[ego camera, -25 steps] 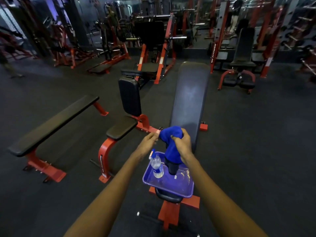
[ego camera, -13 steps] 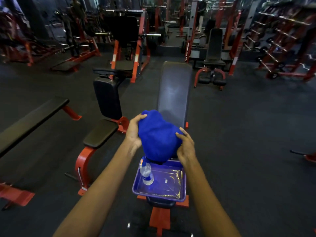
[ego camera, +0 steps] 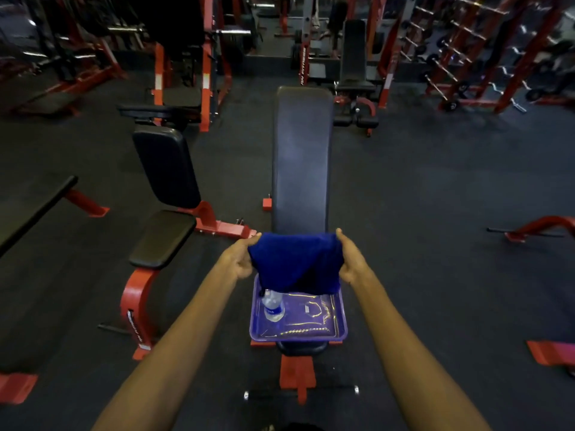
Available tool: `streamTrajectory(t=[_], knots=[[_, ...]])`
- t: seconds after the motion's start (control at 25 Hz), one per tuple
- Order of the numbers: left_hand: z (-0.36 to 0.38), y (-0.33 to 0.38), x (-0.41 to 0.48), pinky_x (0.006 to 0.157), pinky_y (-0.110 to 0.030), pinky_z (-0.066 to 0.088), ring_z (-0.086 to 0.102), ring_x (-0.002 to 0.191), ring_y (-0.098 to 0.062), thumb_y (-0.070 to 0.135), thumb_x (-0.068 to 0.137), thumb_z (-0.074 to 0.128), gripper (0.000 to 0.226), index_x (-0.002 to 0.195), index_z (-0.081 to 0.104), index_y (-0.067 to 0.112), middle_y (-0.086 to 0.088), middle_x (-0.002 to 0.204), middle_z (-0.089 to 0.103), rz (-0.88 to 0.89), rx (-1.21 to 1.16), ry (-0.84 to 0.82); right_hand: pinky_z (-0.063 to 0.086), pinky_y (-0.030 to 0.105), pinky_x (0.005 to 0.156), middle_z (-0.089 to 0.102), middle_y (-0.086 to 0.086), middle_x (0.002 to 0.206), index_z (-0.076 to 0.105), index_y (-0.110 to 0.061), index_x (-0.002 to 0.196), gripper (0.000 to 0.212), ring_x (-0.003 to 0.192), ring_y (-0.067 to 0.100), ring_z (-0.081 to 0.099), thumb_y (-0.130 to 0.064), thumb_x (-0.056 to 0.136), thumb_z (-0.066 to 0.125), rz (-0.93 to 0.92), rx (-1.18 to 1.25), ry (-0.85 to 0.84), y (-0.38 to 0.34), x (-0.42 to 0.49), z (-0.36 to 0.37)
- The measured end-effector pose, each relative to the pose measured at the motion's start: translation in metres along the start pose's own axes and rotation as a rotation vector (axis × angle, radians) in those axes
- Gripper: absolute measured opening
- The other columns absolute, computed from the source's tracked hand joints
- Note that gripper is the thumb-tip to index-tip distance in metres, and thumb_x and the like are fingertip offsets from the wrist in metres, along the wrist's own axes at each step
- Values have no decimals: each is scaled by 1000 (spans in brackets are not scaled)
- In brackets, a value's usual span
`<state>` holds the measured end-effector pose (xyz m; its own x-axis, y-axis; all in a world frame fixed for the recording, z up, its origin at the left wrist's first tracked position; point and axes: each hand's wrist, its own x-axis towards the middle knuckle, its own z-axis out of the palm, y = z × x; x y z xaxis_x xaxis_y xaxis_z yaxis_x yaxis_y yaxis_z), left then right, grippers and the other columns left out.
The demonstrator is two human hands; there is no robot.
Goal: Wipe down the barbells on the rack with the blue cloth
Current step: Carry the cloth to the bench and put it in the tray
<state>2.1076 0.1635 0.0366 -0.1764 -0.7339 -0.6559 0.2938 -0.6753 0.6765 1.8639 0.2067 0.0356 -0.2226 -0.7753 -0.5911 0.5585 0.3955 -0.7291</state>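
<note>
Blue cloth (ego camera: 295, 264) stretched between both hands, held up over the far end of the purple tray (ego camera: 337, 332). Left hand (ego camera: 238, 259) grips the cloth's left edge, fingers curled round it; right hand (ego camera: 351, 259) grips the right edge the same way. Cloth sits between the hands, touching both, hanging down in front of the tray's far wall.

Tray rests on the near end of the inclined bench (ego camera: 301, 150), which runs toward 12 o'clock. Water bottle (ego camera: 273, 307) stands in the tray's left part, at 7 o'clock from the cloth, top hidden by the cloth; blue label, text too small to read.

Barbell rack (ego camera: 460, 57), red frame, far off at 1 o'clock, well apart from the hands, bars blurred.

Red upright (ego camera: 304, 62) at 12 o'clock carries white vertical lettering, partly readable as "FITNESS". Red bench leg (ego camera: 137, 309) at 9 o'clock has white lettering, unreadable.
</note>
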Motion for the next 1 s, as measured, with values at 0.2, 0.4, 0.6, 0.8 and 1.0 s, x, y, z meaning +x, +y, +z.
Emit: streamTrajectory(t=[0.2,0.4,0.6,0.8,1.0], knots=[[-14,-11,0,81,-31,52,68,97,-21,14,87,61,40,126,62,4,-12,108,74,51,-106,-131,57,39,79,73,14,105,67,-8,102,34,90,26,68,-36,105,48,-18,252,38,-17,6,-31],[-10,-26,8,70,-32,57,67,107,-28,23,97,63,17,103,71,9,-10,104,75,57,8,-60,61,32,59,67,11,98,60,-15,109,25,81,22,67,3,94,52,164,46,-68,-9,12,-50],[-5,-25,10,81,-23,51,66,104,-14,11,99,57,21,110,66,27,1,117,70,271,269,-151,63,39,70,71,16,94,64,-3,109,39,77,29,73,-41,101,58,207,226,-56,-2,23,-66],[-5,-31,10,84,-25,56,69,109,-15,17,100,56,23,120,66,22,1,120,73,325,246,-237,63,32,70,69,13,91,64,-4,116,43,79,21,68,-43,97,65,427,-218,-232,-2,30,-95],[-7,-38,18,84,-32,57,66,114,-28,14,99,57,24,122,64,12,-12,125,67,377,261,-51,61,29,75,68,11,106,66,-10,120,22,89,18,68,-5,103,51,10,-187,-83,-10,35,-88]])
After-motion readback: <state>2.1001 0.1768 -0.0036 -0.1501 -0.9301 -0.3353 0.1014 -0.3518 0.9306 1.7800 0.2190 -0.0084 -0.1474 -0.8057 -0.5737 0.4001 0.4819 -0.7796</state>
